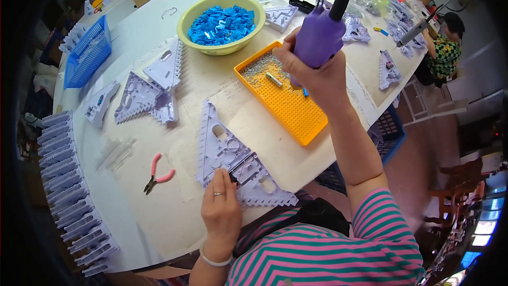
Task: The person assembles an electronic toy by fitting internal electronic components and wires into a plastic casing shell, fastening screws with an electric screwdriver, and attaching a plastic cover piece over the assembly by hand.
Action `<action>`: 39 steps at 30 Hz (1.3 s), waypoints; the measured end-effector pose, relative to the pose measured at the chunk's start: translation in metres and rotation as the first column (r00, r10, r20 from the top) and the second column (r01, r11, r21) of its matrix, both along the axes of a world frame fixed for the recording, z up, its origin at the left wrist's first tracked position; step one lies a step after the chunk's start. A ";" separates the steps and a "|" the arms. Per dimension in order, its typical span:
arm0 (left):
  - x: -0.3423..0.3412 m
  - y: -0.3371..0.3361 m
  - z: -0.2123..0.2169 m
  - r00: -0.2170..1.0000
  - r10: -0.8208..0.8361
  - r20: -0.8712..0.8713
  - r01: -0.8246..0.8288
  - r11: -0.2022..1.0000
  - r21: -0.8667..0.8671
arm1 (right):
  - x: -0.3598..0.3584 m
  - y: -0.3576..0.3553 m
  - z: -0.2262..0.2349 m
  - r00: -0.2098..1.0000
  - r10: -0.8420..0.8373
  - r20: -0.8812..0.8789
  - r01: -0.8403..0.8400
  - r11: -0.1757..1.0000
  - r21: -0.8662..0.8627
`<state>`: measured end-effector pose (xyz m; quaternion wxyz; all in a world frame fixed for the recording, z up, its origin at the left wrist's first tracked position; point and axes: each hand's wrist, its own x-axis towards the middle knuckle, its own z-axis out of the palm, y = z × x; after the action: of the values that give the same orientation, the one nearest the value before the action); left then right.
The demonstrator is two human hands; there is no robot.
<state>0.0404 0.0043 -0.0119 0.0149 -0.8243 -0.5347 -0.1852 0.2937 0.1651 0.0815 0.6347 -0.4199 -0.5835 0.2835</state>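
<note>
My right hand (pixel 324 77) is wrapped round a purple electric screwdriver (pixel 316 38), which hangs from a black cord above an orange tray (pixel 290 121). Small metal screws (pixel 255 69) cover the tray's far part, along with a short silvery cylinder (pixel 273 79). The screwdriver's tip is hidden behind my hand. Near the table's front edge lies a lavender triangular plastic housing (pixel 226 148) with a stepped edge, its moulded inside facing up. The fingers of my left hand (pixel 221 209) are together and press on its near side, beside a small black part (pixel 233 178).
A yellow-green bowl (pixel 185 29) of blue plastic pieces stands beyond the tray. Pink-handled cutters (pixel 163 176) lie left of the housing. More housings (pixel 138 95) lie at the left, with a stacked row (pixel 79 206) along the edge. Another person (pixel 447 53) sits at the far right.
</note>
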 end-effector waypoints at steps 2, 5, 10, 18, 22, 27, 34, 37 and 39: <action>0.001 0.000 0.000 1.000 0.006 -0.005 -0.006 1.000 -0.001 | -0.002 -0.003 -0.007 1.000 -0.003 -0.007 0.003 1.000 -0.024; 0.002 -0.001 0.003 1.000 0.018 -0.015 -0.018 1.000 -0.003 | -0.008 0.002 -0.019 0.997 0.012 -0.082 -0.016 0.999 -0.048; 0.004 -0.002 0.005 0.999 0.032 -0.013 -0.033 0.999 -0.019 | -0.017 0.009 -0.020 0.971 0.117 -0.207 -0.150 0.977 -0.152; 0.004 -0.002 0.003 1.000 0.028 0.013 -0.028 0.999 0.015 | -0.021 0.018 -0.030 0.988 0.112 -0.107 -0.126 0.983 -0.132; 0.005 -0.001 0.004 1.000 0.024 0.017 -0.025 1.000 0.008 | -0.023 0.019 -0.032 0.987 0.110 -0.119 -0.125 0.985 -0.121; 0.005 0.000 0.005 1.000 0.024 0.016 -0.024 1.000 0.011 | -0.024 0.018 -0.033 0.982 0.137 -0.131 -0.155 0.978 -0.140; 0.006 0.001 0.006 0.999 0.021 0.025 -0.021 1.000 0.008 | -0.024 0.022 -0.038 0.988 0.118 -0.095 -0.126 0.988 -0.093; 0.006 0.000 0.006 0.999 0.023 0.029 -0.024 1.000 0.009 | -0.024 0.021 -0.037 0.980 0.141 -0.139 -0.158 0.981 -0.115; 0.006 -0.001 0.007 0.999 0.023 0.029 -0.024 1.000 0.013 | -0.024 0.020 -0.035 0.980 0.151 -0.132 -0.167 0.979 -0.121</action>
<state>0.0467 0.0034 -0.0054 0.0150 -0.8151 -0.5433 -0.2004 0.2692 0.1851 0.0464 0.6156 -0.3945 -0.5553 0.3962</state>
